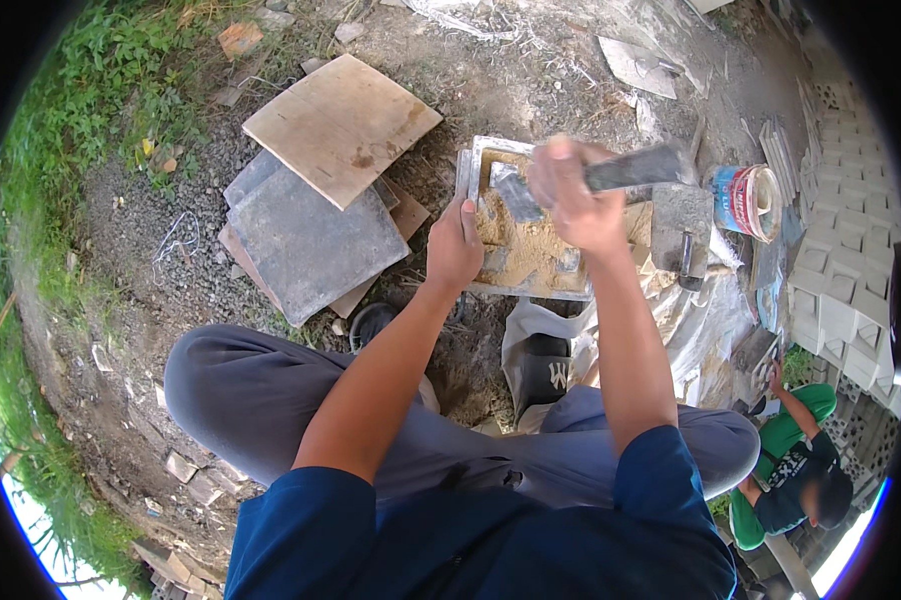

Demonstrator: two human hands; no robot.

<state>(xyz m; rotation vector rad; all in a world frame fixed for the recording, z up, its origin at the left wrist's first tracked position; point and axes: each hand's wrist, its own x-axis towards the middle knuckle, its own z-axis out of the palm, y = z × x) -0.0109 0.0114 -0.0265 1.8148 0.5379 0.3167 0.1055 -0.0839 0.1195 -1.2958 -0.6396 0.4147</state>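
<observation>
A shallow rectangular frame (531,291) with pale edges lies on the ground in front of me, filled with light brown sand (506,240). My left hand (455,246) grips its left side, thumb on top. Above the sand, my right hand (575,195) is closed round a dark tool with a broad end (643,168); motion blurs it, so its exact kind is unclear. A grey flat piece (516,192) shows on the sand just left of that hand. Whether it belongs to the tool I cannot tell.
Left of the frame are stacked grey slabs (311,245) and a tan board (341,125). At right are a black-handled tool (688,262), a blue-and-red bucket (747,203) and stacked pale blocks (841,240). Another person in green trousers (796,465) squats at lower right.
</observation>
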